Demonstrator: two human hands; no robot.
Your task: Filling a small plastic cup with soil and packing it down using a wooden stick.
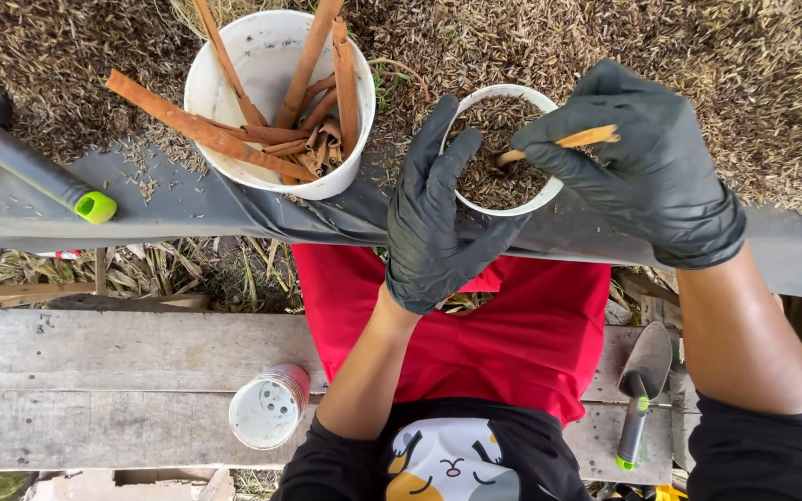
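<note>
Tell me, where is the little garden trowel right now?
In the head view, the trowel lies low on the right, on the wooden bench, between the red cloth and the person's right arm.

Left hand (438, 218) steadies the husk-filled white cup (503, 153); right hand (647, 162) at three o'clock pinches a cinnamon stick (573, 141) into it. White bucket (276, 97) of cinnamon bark at nine o'clock.
</note>
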